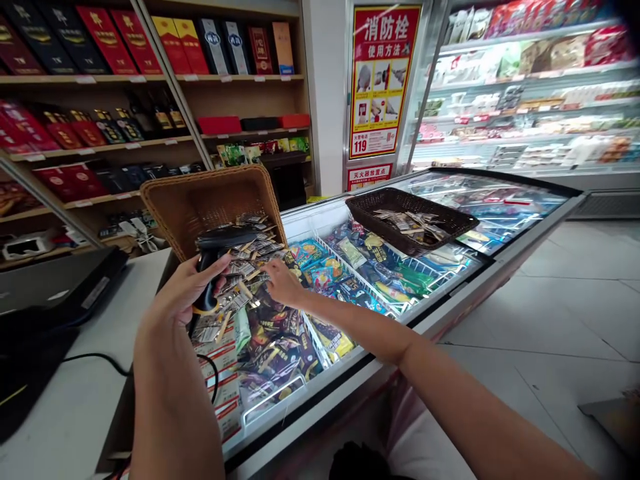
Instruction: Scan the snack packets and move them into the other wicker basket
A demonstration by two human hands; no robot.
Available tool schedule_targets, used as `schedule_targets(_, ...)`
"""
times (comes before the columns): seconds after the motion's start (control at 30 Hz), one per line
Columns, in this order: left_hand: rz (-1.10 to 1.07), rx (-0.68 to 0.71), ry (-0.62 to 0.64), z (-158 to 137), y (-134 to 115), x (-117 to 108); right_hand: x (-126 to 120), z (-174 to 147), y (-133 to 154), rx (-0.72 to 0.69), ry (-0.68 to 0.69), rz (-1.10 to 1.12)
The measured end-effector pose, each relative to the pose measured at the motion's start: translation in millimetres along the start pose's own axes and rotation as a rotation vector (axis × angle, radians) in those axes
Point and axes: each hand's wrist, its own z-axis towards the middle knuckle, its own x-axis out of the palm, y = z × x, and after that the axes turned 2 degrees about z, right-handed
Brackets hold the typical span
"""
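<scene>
My left hand (187, 290) is wrapped round the handle of a black barcode scanner (227, 237), whose head points right over a tan wicker basket (210, 190). Many small clear packets with brown and white contents (245, 267) lie heaped in the basket and spill toward me. At the right side of this heap is my right hand (285, 283), its fingers curled in against the packets. Whatever they pinch is too small to make out. A black cable (213, 373) hangs below the scanner.
The tan basket rests tilted on a chest freezer (430, 317) holding bagged ice creams (275, 347) in wire dividers. A dark brown basket (385, 233) with similar packets sits on its glass. To the left is a white counter (85, 387) with a black device (60, 283). Shelves stand behind.
</scene>
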Motion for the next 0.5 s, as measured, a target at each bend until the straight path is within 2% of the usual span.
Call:
schedule_targets(0.13,-0.021,0.019,-0.010,0,-2,6,14,13,19,-0.120,-0.011,-0.347)
schedule_targets(0.23,-0.051,0.022,-0.020,-1,-4,9,11,26,16,-0.151,0.059,-0.402)
schedule_targets(0.33,-0.064,0.018,-0.016,-1,-5,10,0,29,2,-0.157,0.018,-0.248)
schedule_targets(0.43,-0.062,0.032,0.004,2,-3,11,-25,23,-19,-0.156,-0.120,-0.021)
schedule_targets(0.5,-0.046,0.031,0.023,5,0,12,-46,18,-35,-0.105,-0.227,0.112)
